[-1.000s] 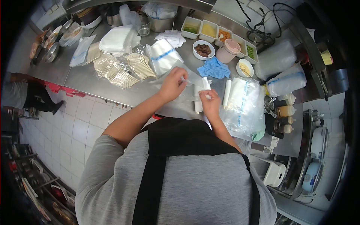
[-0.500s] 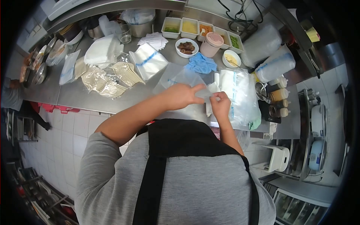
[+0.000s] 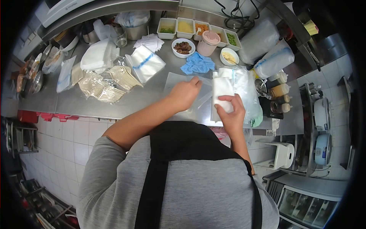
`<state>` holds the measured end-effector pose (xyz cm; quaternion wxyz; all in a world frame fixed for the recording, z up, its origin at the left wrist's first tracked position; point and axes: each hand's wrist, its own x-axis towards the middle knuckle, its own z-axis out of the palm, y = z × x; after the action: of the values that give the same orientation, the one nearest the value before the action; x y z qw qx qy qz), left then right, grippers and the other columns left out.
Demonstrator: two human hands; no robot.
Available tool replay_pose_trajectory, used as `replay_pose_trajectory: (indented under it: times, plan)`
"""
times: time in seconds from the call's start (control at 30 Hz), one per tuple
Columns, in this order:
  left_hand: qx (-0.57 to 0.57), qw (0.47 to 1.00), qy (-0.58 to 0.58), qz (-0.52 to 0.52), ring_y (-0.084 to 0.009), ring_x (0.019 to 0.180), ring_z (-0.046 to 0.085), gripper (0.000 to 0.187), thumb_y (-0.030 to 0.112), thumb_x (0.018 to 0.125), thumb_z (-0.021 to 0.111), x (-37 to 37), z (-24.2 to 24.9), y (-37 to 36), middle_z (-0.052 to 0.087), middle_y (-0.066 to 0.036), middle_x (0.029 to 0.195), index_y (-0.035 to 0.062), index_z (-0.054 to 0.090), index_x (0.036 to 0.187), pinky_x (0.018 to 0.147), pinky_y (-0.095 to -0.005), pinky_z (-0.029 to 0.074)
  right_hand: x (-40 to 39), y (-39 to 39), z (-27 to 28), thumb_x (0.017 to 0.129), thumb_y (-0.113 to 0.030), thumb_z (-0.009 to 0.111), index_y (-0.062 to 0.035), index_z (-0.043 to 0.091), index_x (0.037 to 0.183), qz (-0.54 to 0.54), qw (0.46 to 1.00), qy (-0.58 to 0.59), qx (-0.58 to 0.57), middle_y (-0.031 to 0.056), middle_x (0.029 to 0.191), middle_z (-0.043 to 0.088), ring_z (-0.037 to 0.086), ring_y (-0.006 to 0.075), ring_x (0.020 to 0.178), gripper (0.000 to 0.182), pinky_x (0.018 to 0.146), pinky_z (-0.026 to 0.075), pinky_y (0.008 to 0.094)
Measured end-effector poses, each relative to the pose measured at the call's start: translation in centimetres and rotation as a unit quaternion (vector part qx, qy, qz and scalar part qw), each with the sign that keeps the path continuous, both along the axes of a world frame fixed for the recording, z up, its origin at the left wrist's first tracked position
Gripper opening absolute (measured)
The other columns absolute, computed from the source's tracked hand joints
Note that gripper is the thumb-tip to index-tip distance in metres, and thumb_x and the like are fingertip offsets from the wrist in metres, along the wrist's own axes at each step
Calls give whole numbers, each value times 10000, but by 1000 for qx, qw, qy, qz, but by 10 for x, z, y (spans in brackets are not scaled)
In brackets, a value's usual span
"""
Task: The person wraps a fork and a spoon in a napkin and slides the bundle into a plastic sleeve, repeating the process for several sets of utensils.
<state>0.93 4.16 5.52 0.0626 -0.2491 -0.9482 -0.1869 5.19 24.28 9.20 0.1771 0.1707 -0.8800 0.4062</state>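
Note:
A clear plastic bag (image 3: 176, 79) lies flat on the steel counter. My left hand (image 3: 185, 93) is over it, fingers drawn together at the tips; what they pinch is too small to make out. A folded white packet (image 3: 222, 88) stands out to the right of the bag. Over its lower part is my right hand (image 3: 231, 111), thumb and forefinger curved with a gap between them. Beside this hand, a large clear-wrapped pack of white bags (image 3: 245, 86) rests on the counter. A crumpled blue cloth (image 3: 197, 63) sits behind the clear bag.
Bowls of dark meat (image 3: 183, 48) and pale food (image 3: 229, 57) flank a pink-lidded container (image 3: 208, 42). Food tubs (image 3: 166, 28) line the back. Wrapped wooden cutlery (image 3: 108, 84) and white bags (image 3: 145, 63) lie left. Sauce bottles (image 3: 280, 91) stand right.
My left hand's spread fingers have come together, farther from my right hand. The thumb and forefinger of my right hand have parted. More of the white packet shows. A person at the far left has left view.

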Motion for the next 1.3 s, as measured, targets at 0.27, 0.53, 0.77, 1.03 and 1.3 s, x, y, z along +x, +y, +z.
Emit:
replay_pose_trajectory:
  times: [0.27,0.53,0.77,1.03,1.3]
  plan:
    - [4,997,49,-52,-304,753,647,592,41,733,576,28,25,16,459,-142,1355,-2,473,1315,671,-369,543,8,-9,9,686,24,604,-20,672,979,119,960,-215,130,268,1053,589,613,397,858,303,778,492,407]
    - [99,967,142,-188,-249,730,618,606,54,771,550,38,23,20,436,-62,1430,80,457,1369,620,-337,552,-17,-21,-43,778,-37,647,-6,654,1016,78,971,-176,-138,135,967,653,633,226,875,240,776,495,346]
    - [73,971,64,-218,-252,915,643,571,56,811,530,53,29,18,446,-12,1429,117,460,1374,688,-353,565,-47,-40,-56,802,-110,677,-8,612,1124,83,995,-46,-32,124,1099,616,575,202,1032,344,842,468,299]
    - [159,932,23,-326,-258,1028,613,569,58,811,570,54,21,16,453,-36,1422,128,468,1366,836,-361,536,-53,-61,-45,815,-76,644,-2,541,1269,245,930,-230,-146,83,1268,561,521,152,1140,472,952,409,258]
    - [414,898,-148,28,-227,1133,524,695,113,754,680,-5,6,-88,454,-135,1343,119,423,1399,880,-356,472,-57,-49,-107,876,-357,637,14,540,1277,411,830,-344,-156,71,1205,600,543,141,1047,555,934,433,293]
